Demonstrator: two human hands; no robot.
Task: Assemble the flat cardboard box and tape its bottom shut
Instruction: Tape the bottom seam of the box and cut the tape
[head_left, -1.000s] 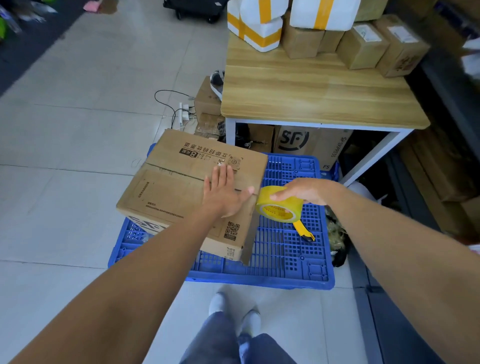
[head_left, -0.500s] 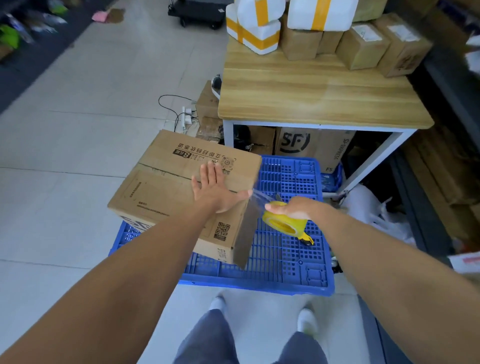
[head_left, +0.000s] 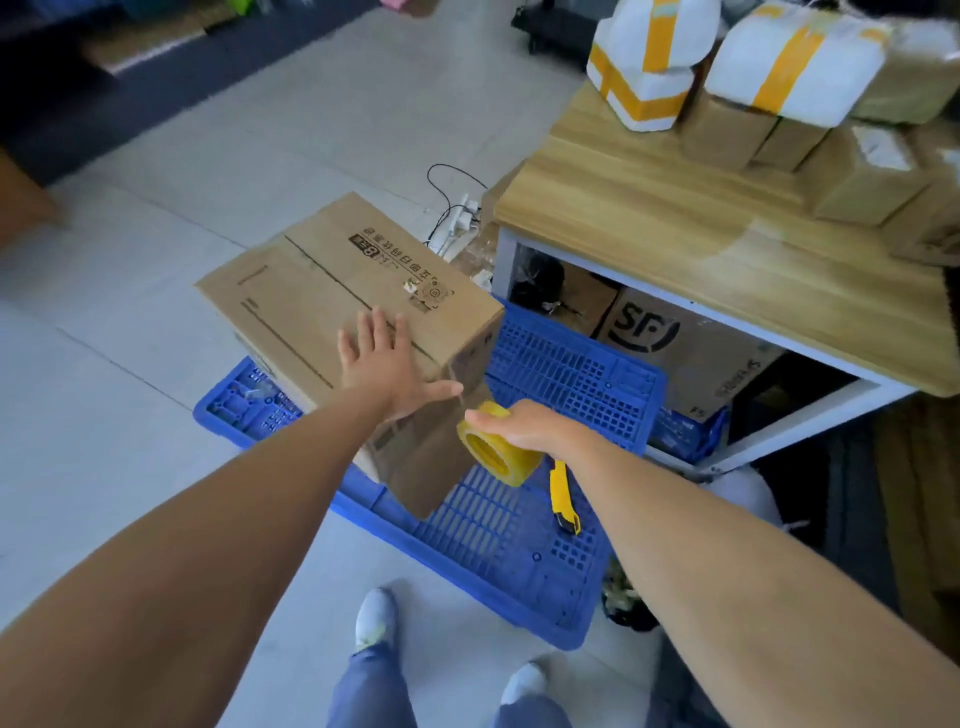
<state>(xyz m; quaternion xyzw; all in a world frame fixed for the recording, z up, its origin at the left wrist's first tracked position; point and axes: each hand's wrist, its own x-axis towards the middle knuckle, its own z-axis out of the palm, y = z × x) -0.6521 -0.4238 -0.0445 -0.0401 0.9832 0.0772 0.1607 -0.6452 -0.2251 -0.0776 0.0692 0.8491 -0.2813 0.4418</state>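
A brown cardboard box (head_left: 322, 291) with black print rests on a blue plastic pallet (head_left: 524, 530), its folded flaps facing up. My left hand (head_left: 382, 364) lies flat on the box's top near the right edge, fingers straight, thumb out towards the corner. My right hand (head_left: 524, 428) grips a yellow roll of tape (head_left: 493, 449) beside the box's right side wall. A clear strip of tape runs from the roll up to the top edge by my left thumb.
A yellow utility knife (head_left: 563, 496) lies on the pallet right of the roll. A wooden table (head_left: 701, 228) with stacked parcels stands at the right, with an SF carton (head_left: 675, 343) under it. A power strip and cables (head_left: 457, 218) lie behind the box. My feet are below.
My right hand has carried the tape roll down along the box's right side, pulling out clear tape. The left hand stays flat on the top. The camera view has swung.
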